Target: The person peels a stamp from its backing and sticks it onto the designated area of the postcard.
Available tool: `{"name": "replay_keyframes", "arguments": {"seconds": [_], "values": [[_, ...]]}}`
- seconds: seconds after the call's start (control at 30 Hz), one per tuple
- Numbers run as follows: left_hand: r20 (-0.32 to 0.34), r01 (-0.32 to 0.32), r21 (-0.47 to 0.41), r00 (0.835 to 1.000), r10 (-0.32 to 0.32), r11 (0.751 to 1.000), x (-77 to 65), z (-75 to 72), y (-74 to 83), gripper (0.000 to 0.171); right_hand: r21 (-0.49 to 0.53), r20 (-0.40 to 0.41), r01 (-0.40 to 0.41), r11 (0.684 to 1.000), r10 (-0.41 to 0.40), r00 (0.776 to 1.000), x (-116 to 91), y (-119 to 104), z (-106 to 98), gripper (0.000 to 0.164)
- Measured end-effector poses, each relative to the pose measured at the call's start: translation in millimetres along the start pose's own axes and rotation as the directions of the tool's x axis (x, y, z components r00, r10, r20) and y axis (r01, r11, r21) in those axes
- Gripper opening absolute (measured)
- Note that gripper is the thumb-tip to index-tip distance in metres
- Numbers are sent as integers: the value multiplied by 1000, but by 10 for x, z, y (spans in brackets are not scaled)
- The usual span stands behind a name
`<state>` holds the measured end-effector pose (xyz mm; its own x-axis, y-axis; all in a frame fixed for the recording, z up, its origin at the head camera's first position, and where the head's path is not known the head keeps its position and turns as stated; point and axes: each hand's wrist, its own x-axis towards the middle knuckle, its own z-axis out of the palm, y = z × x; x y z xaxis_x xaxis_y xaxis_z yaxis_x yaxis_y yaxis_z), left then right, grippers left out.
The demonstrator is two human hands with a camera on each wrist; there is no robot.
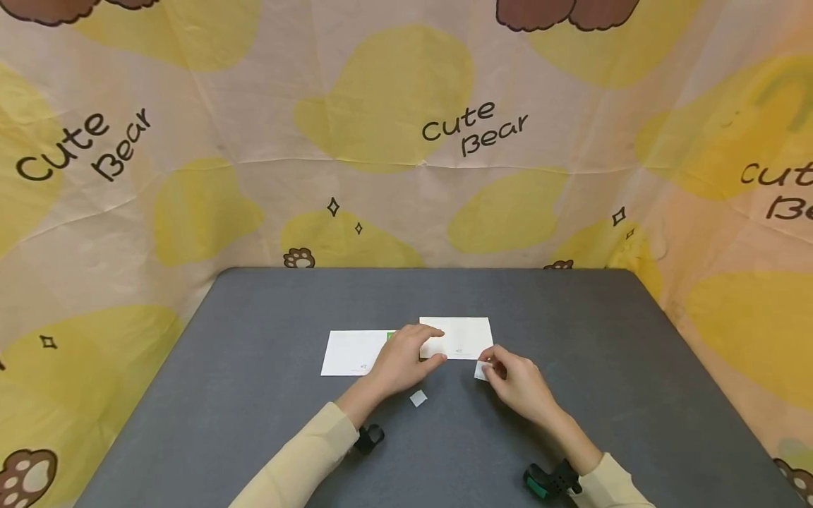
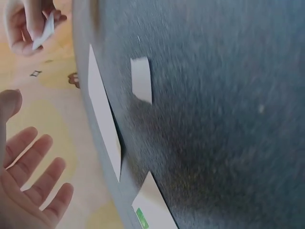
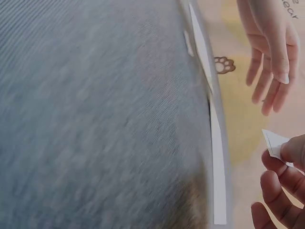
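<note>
My right hand [image 1: 521,386] pinches a small white paper square [image 1: 480,370] between thumb and fingers, near the front right corner of the right white card [image 1: 466,337]. The right wrist view shows the pinched paper square [image 3: 273,143] tilted, with a faint line along its edge. My left hand [image 1: 401,358] hovers above the table with its fingers extended, holding nothing. From the head it partly covers both the right card and the left white card [image 1: 349,351]. A green patch [image 2: 142,217] marks the left card's corner.
Another small white paper piece [image 1: 418,398] lies on the grey table [image 1: 267,423], nearer to me than the cards. A hanging cloth [image 1: 381,190] with yellow patches and lettering stands behind the table's far edge. Black bands [image 1: 554,480] are on both wrists.
</note>
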<state>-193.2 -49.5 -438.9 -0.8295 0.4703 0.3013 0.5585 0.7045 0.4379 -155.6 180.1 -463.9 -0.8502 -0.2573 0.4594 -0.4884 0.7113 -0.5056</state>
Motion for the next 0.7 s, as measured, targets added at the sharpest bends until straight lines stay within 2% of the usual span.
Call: {"name": "replay_keyframes", "arguments": {"seconds": [0.2,0.4,0.53,0.7], "values": [[-30,43,-129,998,-47,991,-97,-17,89,32,38,-29,-13,999,15,999,73,-121,7,17],[-12,70,-283,997,-76,957,-166,1,190,24,110,-41,-19,994,24,999,147,-236,27,18],[-36,47,-335,997,-62,941,-198,8,244,17,149,-38,-19,989,25,999,189,-302,29,17],[-63,51,-379,995,-81,924,-229,25,265,10,178,-41,-40,983,48,998,232,-370,24,16]]}}
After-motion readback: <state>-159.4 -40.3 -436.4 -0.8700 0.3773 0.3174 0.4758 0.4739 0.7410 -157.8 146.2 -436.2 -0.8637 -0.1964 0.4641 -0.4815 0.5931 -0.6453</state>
